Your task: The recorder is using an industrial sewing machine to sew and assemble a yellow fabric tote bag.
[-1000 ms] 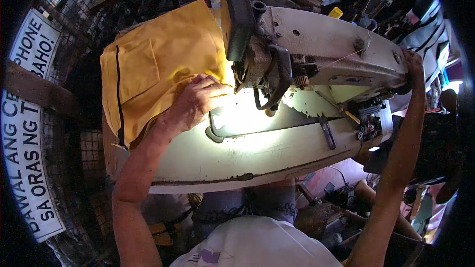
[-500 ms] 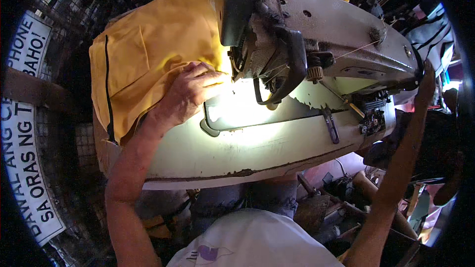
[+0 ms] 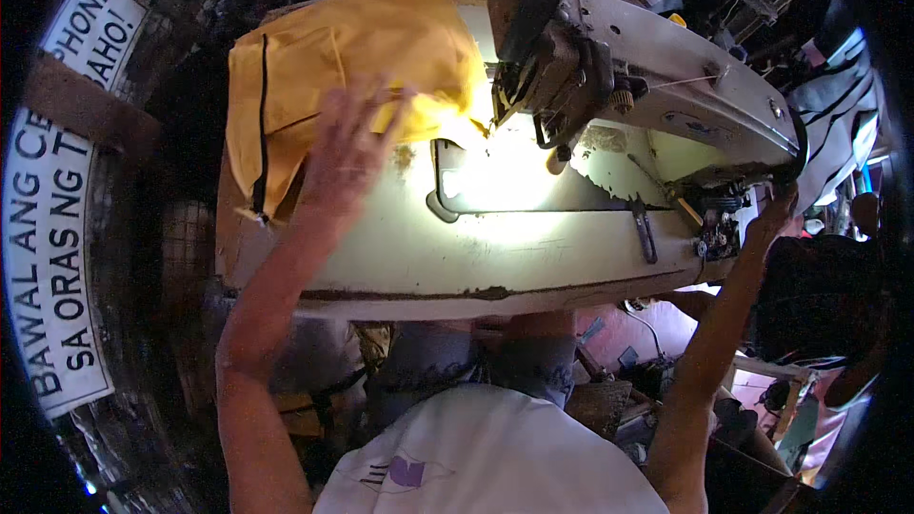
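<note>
A piece of yellow cloth [image 3: 395, 38] with a black zipper or trim strip [image 3: 263, 124] and a stitched panel lies on the left of the sewing machine [image 3: 666, 67]. Its right corner reaches the brightly lit needle area. Over the cloth's near edge is my left hand [image 3: 354, 143], blurred, with its fingers spread and nothing gripped. Far to the right, my right hand [image 3: 783, 205] is at the machine's end, by the handwheel side; its fingers are mostly hidden, so what it touches is unclear.
On the pale machine table [image 3: 400, 262], a dark metal tool [image 3: 645, 231] lies near a bobbin winder [image 3: 716, 227]. White signs [image 3: 59, 266] hang on wire mesh at left. Grey cloth [image 3: 838, 133] hangs at right. Assorted clutter [image 3: 628, 400] lies below the table.
My left hand has lifted away from the cloth beside the needle and moved left, its fingers spreading. My right hand has lowered at the machine's right end. The whole view has shifted.
</note>
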Demonstrator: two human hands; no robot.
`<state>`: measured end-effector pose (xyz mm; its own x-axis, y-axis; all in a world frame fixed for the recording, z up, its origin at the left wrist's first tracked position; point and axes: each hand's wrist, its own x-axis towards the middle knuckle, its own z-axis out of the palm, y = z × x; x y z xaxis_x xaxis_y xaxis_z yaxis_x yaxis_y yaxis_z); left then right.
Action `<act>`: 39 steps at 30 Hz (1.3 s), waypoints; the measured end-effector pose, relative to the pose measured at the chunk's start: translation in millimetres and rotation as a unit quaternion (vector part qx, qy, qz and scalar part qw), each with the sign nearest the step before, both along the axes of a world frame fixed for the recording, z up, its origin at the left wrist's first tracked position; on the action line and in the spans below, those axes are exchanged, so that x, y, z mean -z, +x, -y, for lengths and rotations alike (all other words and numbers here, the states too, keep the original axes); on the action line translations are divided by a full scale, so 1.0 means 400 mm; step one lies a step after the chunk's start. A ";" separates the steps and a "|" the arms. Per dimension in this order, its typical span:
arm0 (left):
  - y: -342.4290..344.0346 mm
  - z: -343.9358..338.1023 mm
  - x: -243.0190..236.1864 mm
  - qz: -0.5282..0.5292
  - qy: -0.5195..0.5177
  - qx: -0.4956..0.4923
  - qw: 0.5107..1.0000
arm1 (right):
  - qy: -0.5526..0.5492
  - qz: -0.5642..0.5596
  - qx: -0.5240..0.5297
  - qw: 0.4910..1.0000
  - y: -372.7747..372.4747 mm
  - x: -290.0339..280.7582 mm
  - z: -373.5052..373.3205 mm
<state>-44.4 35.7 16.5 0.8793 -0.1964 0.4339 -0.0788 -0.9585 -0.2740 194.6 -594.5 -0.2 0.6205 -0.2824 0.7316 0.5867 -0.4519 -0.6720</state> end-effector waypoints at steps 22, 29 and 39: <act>-0.562 0.139 -0.045 -0.102 -0.066 -0.008 0.993 | -0.380 0.014 -0.303 0.874 -0.810 0.048 -1.046; -0.473 0.243 -0.182 -0.313 -0.219 0.233 0.894 | -0.439 0.014 -0.328 0.836 -0.825 0.030 -0.905; -0.010 0.135 0.045 -0.132 -0.229 0.231 0.936 | -0.435 0.002 -0.359 0.826 -0.787 0.052 -0.808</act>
<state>-48.4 -18.4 -1.4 0.8346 -0.4290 0.3456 -0.5213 -0.8177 0.2440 -120.2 -271.5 -21.0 0.3972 0.7904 0.4664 0.9144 -0.2974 -0.2748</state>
